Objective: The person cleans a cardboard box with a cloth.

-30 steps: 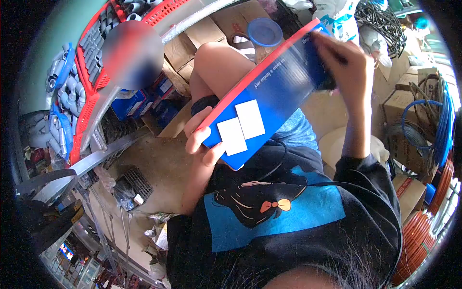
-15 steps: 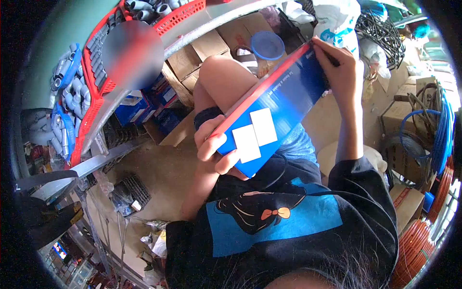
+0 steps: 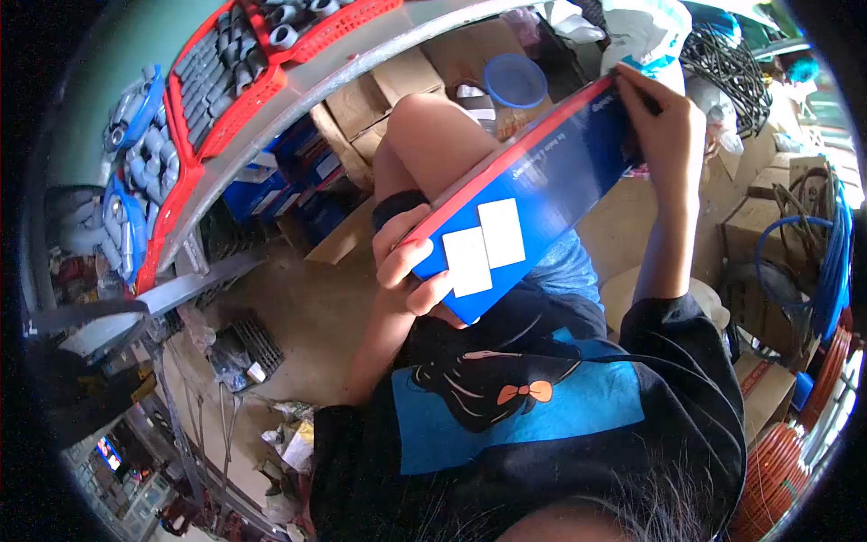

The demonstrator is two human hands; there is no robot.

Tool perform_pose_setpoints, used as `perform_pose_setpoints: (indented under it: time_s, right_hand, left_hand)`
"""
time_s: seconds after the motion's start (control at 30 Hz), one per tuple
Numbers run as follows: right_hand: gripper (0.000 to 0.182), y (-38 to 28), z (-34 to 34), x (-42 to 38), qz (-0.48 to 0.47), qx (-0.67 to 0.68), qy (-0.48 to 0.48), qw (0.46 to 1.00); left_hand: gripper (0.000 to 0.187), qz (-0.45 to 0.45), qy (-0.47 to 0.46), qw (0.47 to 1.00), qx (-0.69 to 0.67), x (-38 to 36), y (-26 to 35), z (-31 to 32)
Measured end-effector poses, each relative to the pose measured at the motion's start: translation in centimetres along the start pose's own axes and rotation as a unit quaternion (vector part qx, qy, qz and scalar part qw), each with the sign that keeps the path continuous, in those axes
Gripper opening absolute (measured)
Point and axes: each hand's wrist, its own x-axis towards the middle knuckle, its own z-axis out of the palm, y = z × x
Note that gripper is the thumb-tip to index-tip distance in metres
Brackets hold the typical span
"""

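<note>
A long blue box with a red edge is held tilted above my lap. Two white labels are stuck side by side near its lower left end. My left hand is wrapped round that end, fingers curled over the blue face. At the far upper right corner, my right hand pinches the box's edge between thumb and fingers. The underside of the box and whatever is inside it are hidden from me.
Red baskets of grey pipe fittings stand on a shelf at upper left. Cardboard boxes and a blue plastic basin lie beyond my knee. Coils of blue tubing and orange tubing are at right.
The view has shifted slightly, so the surroundings appear a little lower and to the right. Both hands keep their hold on the blue box, which looks turned slightly.
</note>
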Motion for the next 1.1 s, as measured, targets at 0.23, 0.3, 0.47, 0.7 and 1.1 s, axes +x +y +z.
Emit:
perform_pose_setpoints:
  time_s: [0.23,0.3,0.47,0.7,1.1]
  right_hand:
    - [0.038,12.6,0.5,4.2,0.078,0.204,-0.124,0.968]
    - [0.048,11.1,0.7,2.5,0.152,0.387,-0.178,0.892]
    - [0.047,24.2,7.3,2.3,0.27,0.482,-0.144,0.821]
    - [0.05,19.9,8.5,-1.0,0.207,0.425,-0.142,0.87]
    - [0.044,15.4,3.7,-1.0,0.188,0.457,0.072,0.866]
  left_hand:
    - [0.071,-0.148,-0.072,0.98,-0.112,0.0,1.0,-2.2]
    - [0.088,-0.201,-0.131,0.964,-0.115,0.0,1.2,-3.2]
    - [0.096,-0.209,-0.055,0.963,-0.159,-1.8,0.9,-2.7]
    - [0.098,-0.174,-0.028,0.975,-0.133,2.1,0.2,-4.4]
    - [0.076,-0.219,-0.152,0.899,0.347,10.7,5.9,-21.7]
